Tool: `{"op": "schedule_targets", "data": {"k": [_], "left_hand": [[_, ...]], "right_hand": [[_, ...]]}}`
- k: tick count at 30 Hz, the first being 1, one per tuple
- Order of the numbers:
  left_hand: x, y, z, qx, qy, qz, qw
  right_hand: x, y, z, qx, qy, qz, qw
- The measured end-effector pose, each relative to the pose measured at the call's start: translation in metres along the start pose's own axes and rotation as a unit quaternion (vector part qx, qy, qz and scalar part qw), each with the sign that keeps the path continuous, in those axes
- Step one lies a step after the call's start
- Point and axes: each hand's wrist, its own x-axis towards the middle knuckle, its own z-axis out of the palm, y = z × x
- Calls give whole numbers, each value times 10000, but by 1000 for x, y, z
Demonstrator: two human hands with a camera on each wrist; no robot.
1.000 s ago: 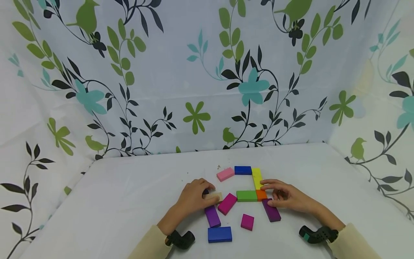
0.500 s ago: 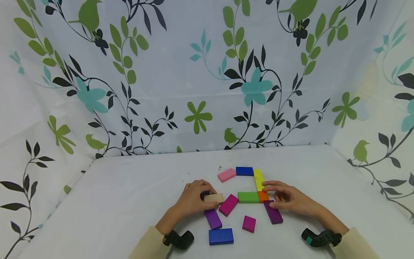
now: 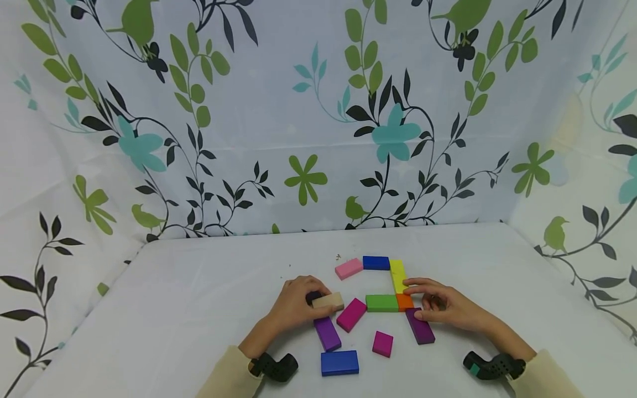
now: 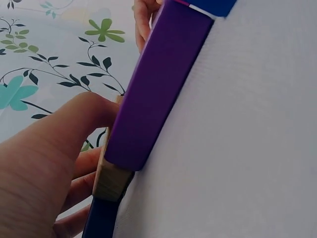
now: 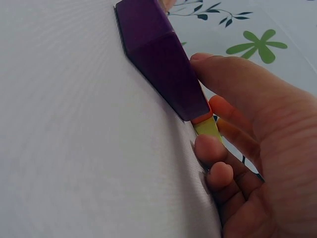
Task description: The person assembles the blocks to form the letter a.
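My left hand point(image 3: 298, 301) pinches a tan wooden block point(image 3: 329, 301) between thumb and fingers; a dark navy block point(image 4: 100, 218) sits at its far end, mostly hidden by the hand in the head view. Just below the thumb lies a violet block point(image 3: 327, 334). My right hand point(image 3: 450, 303) rests its thumb on the upper edge of a dark purple block point(image 3: 420, 326). Its index finger reaches to the yellow block point(image 3: 397, 275), by the orange block point(image 3: 405, 302), while the lower fingers bend loosely point(image 5: 220, 174). Between the hands lies a slanted magenta block point(image 3: 351, 315).
A green block point(image 3: 381, 303) adjoins the orange one. Farther back, a pink block point(image 3: 349, 268) and a blue block point(image 3: 376, 263) lead to the yellow one. Nearer me are a larger blue block point(image 3: 339, 363) and a small magenta block point(image 3: 382, 344) on the white tabletop point(image 3: 209, 298).
The tan block has turned slightly in my left hand, its right end now higher, and shows more than one second ago. My right hand stays in place. The head view has shifted slightly.
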Motion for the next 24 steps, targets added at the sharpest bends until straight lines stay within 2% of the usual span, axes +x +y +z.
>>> {"op": "schedule_targets", "data": {"k": [7,13,17,20,24], "left_hand": [[-1,3,-1,-150,281,83,9995],[-1,7,-3,-371,186,-102,9991],[-1,8,-3,-362,246,-125,9990],[-1,11,-4,-298,427,-100,9986],[-1,15,-4,-226,966,-139,9950]], "right_hand": [[0,1,1,13,24,13,10000],[0,0,1,30,9,5,10000],[0,1,1,25,11,10,10000],[0,1,2,3,27,-22,10000],[1,2,2,-55,51,-67,9999]]}}
